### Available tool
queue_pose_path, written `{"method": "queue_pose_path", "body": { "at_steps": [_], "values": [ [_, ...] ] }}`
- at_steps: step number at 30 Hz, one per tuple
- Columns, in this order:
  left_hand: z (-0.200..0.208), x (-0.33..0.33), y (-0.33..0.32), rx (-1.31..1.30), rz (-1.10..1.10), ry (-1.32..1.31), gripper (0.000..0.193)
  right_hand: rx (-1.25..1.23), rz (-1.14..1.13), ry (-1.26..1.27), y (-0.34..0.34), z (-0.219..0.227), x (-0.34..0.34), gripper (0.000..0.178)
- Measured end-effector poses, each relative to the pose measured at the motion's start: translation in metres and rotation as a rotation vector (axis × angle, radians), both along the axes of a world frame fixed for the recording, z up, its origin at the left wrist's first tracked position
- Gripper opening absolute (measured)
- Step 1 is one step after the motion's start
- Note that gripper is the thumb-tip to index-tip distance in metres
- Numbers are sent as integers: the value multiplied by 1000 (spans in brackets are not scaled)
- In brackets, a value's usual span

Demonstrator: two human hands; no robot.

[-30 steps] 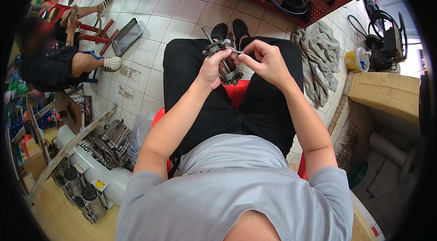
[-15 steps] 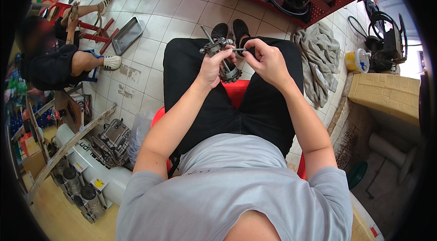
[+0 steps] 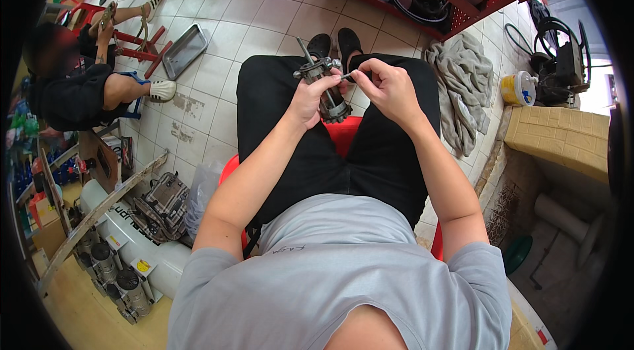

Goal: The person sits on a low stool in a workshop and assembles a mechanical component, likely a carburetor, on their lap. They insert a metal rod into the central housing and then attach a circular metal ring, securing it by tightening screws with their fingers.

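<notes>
Sitting on a red stool (image 3: 343, 135), I am looking down at my lap, where my left hand (image 3: 310, 96) is wrapping its fingers around a dark metal gear assembly (image 3: 328, 89), gripping it firmly over my black trousers. A thin rod is sticking out of the part's top toward eleven o'clock. My right hand (image 3: 389, 86), at three o'clock of the part and just beside it, is pinching a small slim metal pin (image 3: 348, 75) between thumb and fingertips, its tip touching the upper end of the assembly. The part is sitting between my two hands, above my knees, with my black shoes (image 3: 333, 43) showing at twelve o'clock of it.

At nine o'clock, well apart, another person in dark clothes is sitting on the tiled floor near a metal tray (image 3: 183, 51). At two o'clock a grey rag (image 3: 462, 79) is lying on the tiles, with a yellow tub (image 3: 518, 88) beyond it.
</notes>
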State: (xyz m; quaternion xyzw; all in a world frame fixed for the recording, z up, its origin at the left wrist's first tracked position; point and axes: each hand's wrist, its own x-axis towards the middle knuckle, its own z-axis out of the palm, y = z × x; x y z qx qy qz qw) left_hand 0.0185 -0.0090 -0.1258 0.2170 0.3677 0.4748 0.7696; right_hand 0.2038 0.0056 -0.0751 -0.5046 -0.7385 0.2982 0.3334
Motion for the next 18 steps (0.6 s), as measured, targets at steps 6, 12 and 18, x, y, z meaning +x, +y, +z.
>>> {"method": "queue_pose_path", "body": {
  "at_steps": [6,12,18],
  "values": [
    [-5,-1,1,64,28,-51,11,-87,37,115,-3,11,1,25],
    [-1,-3,1,51,61,-112,11,-127,76,89,-1,10,5,28],
    [-1,-2,0,40,69,-84,10,-258,140,70,-2,10,6,25]
  ]
}}
